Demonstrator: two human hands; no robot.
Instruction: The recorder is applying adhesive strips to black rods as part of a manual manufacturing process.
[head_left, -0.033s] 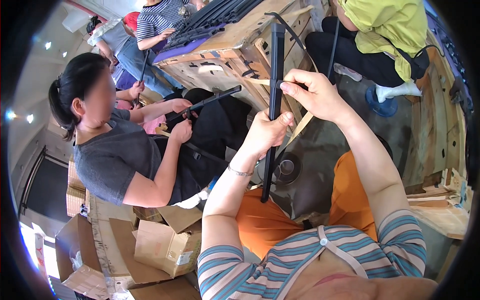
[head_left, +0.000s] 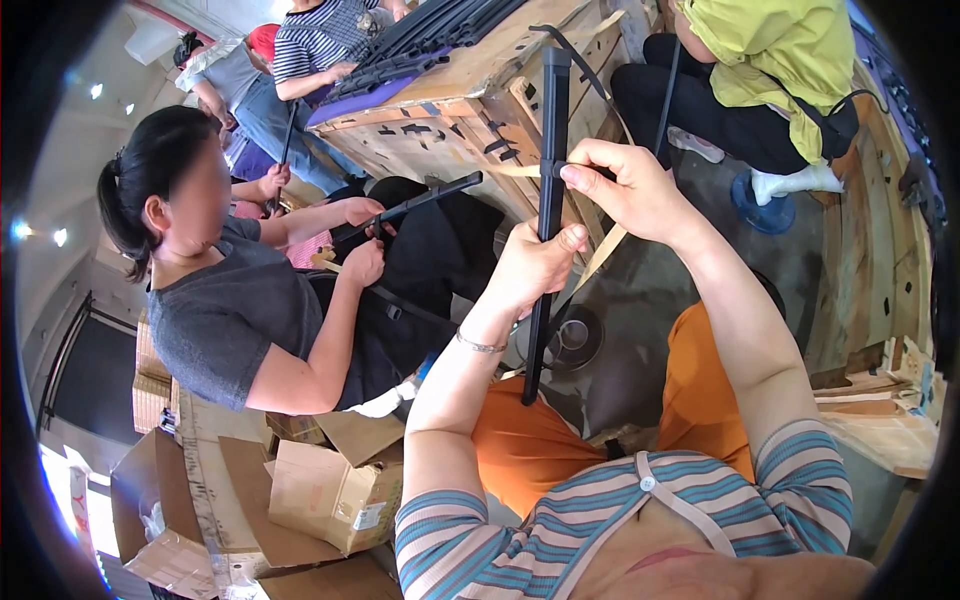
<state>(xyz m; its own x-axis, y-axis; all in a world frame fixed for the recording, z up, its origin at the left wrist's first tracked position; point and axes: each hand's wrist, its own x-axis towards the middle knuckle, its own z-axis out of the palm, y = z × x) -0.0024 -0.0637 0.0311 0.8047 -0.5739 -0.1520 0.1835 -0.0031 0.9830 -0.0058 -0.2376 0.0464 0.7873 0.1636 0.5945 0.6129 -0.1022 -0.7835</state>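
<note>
Both hands (head_left: pixel 535 262) (head_left: pixel 630 190) unmoved, black bar (head_left: pixel 548 170) upright

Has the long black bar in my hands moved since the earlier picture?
No. The long black bar stands in the same spot against the wooden crate, with the left hand and right hand placed as before.

Both our bare hands were raised before us.
Our left hand (head_left: pixel 535 268) was curled in a fist, thumb up; our right hand (head_left: pixel 630 190), higher, pinched with bent fingers, both forearms reaching upward.
</note>
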